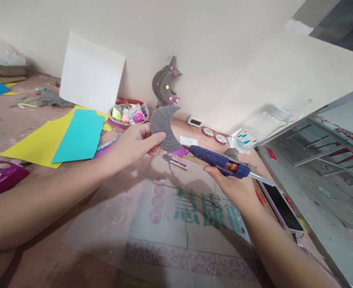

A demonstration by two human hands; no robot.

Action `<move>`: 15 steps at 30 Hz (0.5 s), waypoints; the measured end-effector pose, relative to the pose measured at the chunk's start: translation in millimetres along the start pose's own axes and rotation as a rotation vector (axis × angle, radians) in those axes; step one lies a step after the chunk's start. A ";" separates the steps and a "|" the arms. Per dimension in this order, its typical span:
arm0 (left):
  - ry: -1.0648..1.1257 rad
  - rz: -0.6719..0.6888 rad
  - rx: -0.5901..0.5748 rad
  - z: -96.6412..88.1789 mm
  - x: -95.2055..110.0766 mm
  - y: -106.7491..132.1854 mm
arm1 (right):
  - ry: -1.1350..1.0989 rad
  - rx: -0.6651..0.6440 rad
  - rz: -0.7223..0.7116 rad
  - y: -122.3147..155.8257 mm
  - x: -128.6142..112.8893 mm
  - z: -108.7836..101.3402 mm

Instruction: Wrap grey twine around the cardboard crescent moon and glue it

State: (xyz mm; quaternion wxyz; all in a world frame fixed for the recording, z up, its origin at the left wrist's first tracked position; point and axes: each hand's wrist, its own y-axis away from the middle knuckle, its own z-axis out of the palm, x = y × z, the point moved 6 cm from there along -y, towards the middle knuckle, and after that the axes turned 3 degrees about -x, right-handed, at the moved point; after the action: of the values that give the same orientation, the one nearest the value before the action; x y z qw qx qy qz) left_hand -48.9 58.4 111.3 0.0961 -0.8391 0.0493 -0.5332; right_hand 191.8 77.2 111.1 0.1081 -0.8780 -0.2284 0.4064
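My left hand [133, 145] pinches a grey yarn-wrapped crescent moon [165, 127] and holds it upright above the table. A thin grey yarn strand [170, 172] trails down from the moon. My right hand [234, 187] is closed around a blue hot glue gun [218, 160], which lies roughly level with its nozzle toward the moon's lower tip. A ball of grey yarn [231, 153] sits just behind the glue gun.
Yellow and teal paper sheets [80, 135] lie at left, a bowl of coloured bits [128, 113] behind them. Finished grey moons [166, 84] lean on the wall. Small pink snips [175, 160], a phone [281, 206], a plastic jar [254, 130] and a magenta case [0, 176] surround the clear printed sheet [176, 224].
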 end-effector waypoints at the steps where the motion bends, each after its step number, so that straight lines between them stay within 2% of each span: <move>1: 0.000 0.000 0.000 0.0 -0.9 -0.6 | 0.024 0.016 -0.001 -0.2 -0.1 -2.2; 4: 0.004 -0.002 0.020 -1.1 -3.5 -2.8 | 0.079 0.052 -0.001 0.0 -2.1 -8.9; 7: 0.016 -0.014 0.030 -1.3 -5.8 -4.5 | 0.086 0.028 0.005 2.0 -6.6 -9.5; 15: -0.040 -0.003 0.047 -1.0 -4.6 -3.3 | 0.005 -0.108 0.032 12.8 -6.9 11.9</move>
State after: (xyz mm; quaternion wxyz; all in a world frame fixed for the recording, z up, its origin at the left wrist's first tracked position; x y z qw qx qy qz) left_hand -51.8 62.4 108.3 0.1158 -0.8471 0.0337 -0.5176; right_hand 182.9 62.7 103.2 0.0545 -0.8872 -0.2355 0.3929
